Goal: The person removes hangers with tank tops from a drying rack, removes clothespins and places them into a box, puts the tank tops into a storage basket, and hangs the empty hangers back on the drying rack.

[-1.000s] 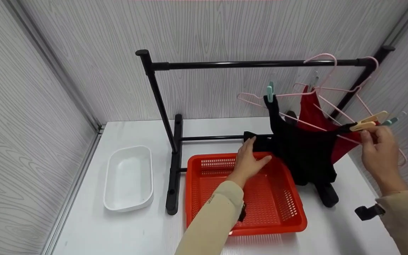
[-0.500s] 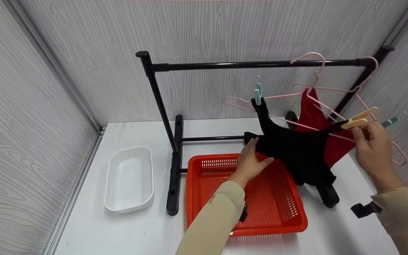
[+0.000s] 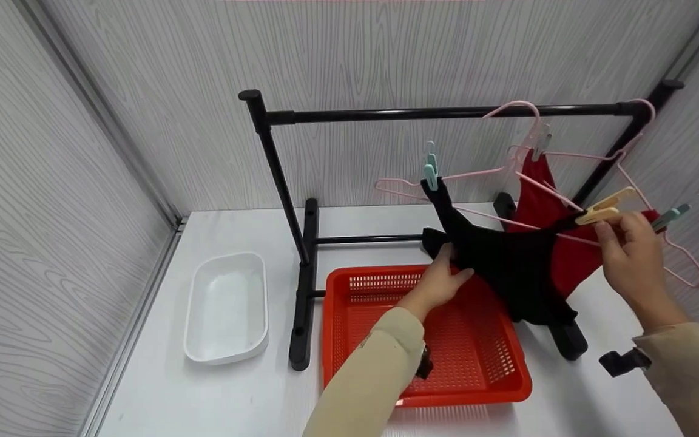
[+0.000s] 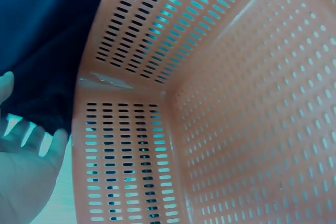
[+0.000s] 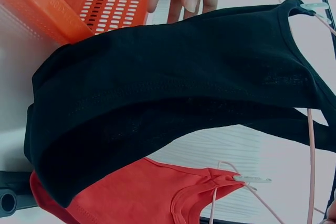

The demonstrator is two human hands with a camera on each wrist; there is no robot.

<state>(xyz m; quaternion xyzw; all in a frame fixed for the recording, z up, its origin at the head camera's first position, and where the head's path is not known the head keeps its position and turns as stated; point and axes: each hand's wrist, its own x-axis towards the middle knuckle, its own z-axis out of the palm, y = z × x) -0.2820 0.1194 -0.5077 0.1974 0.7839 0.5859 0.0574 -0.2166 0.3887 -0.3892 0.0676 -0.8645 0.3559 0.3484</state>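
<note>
A black tank top [image 3: 501, 261] hangs from a pink hanger [image 3: 477, 174], its left strap clipped by a teal clothespin [image 3: 431, 173]. My right hand [image 3: 636, 267] pinches the yellow clothespin [image 3: 598, 215] at the other strap, by the hanger's right end. The left hand [image 3: 440, 282] reaches over the red basket, its spread fingers at the tank top's lower left edge; its thumb stays apart from them. In the left wrist view, the left fingers [image 4: 31, 145] lie beside the dark cloth. In the right wrist view, the black cloth partly hides that hand.
Behind hangs a red tank top [image 3: 534, 191] on a second pink hanger [image 3: 631, 176]. Both hooks sit on the black rack's rail [image 3: 386, 115]. Below is a red perforated basket [image 3: 522, 388]. A white tub [image 3: 225, 309] stands at the left.
My right hand has moved left, and the hanger with the black tank top has slid left along the rail. The left hand has shifted slightly right, its fingers now against the cloth.
</note>
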